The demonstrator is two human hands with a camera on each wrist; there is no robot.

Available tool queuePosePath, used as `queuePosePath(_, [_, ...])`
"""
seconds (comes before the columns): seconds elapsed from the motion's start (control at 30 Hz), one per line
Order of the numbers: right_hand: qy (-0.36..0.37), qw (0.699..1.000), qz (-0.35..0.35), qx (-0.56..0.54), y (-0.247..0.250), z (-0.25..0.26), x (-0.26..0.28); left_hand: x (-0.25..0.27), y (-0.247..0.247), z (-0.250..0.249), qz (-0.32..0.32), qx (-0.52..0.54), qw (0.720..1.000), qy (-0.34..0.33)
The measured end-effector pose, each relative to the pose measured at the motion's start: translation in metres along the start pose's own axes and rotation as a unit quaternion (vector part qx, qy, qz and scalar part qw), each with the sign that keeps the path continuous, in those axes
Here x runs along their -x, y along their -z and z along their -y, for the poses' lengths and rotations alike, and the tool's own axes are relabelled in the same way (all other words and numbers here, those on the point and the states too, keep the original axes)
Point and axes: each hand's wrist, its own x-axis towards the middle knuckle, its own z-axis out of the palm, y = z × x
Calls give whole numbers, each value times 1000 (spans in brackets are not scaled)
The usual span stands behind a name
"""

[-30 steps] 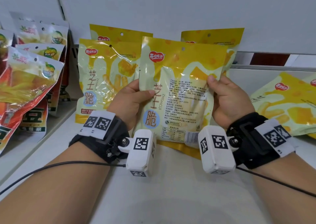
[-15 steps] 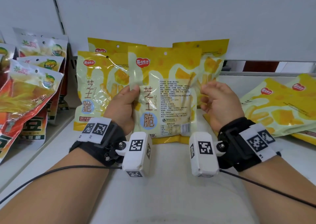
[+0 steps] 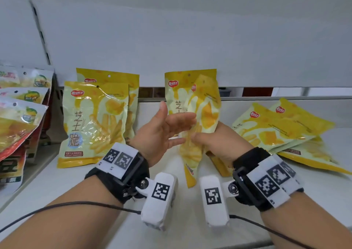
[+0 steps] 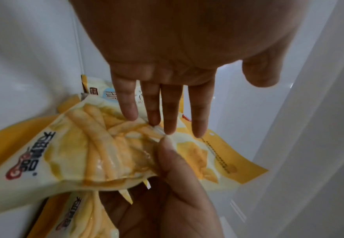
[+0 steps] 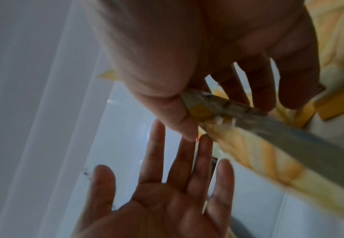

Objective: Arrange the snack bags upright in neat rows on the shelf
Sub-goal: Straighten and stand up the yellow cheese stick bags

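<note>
Far left: orange/red bags stand in stacked rows on the adjoining shelf, not part of this grab.

Next: two yellow bags stand upright, one behind the other, the rear one against the back wall. Looks like the start of a row, front faces out, hang holes up.

Left hand: fingers straight and spread, palm toward the held bag, gripping nothing. In the left wrist view its fingertips are at or just touching the film. Likely there to steady or flatten the bag, not carry it.

Held bag: in mid-air above the shelf, just right of the standing pair, roughly upright, turned partly edge-on and creased at the middle. Glossy yellow and pale green film, red heart logo up top, clear window showing stick-shaped snacks, yellow bottom seam. Soft, so it'll buckle wherever it's squeezed.

Right hand: thumb and fingers pinch the bag at mid-height, carrying all its weight. Right wrist view confirms the pinch, though blurred.

Far right: more yellow bags lie flat and overlapping on the shelf, not yet stood up. Another bag sits partly hidden behind the right hand.

Judgement: task is early; most bags aren't yet in a row.
</note>
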Motion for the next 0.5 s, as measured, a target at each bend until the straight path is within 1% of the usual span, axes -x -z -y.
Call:
queuePosePath(0.03, [-15, 999, -19, 21, 8, -4, 1, -4, -4, 0, -18, -13, 1000, 1])
queuePosePath(0.07, [-27, 998, -32, 41, 16, -7, 3, -9, -7, 0, -50, -25, 998, 2])
queuePosePath(0.13, [-51, 997, -44, 48, 31, -15, 9, -21, -8, 3, -134, -44, 990, 3])
queuePosePath(0.2, [-90, 994, -67, -16, 42, -24, 14, -33, -3, 11, -197, -59, 979, 8])
queuePosePath(0.23, [-103, 989, -92, -54, 48, -28, 16, -39, 1, 15, -217, -70, 974, 10])
queuePosePath(0.27, [-107, 983, -122, -81, 53, -32, 17, -45, 5, 19, -229, -81, 970, 8])
queuePosePath(0.33, [-107, 968, -184, -131, 61, -35, 18, -56, 12, 26, -232, -101, 967, 2])
queuePosePath(0.4, [-111, 951, -229, -178, 68, -38, 17, -66, 18, 32, -215, -118, 969, 4])
queuePosePath(0.5, [-128, 929, -274, -213, 73, -42, 13, -77, 24, 37, -185, -127, 975, 6])
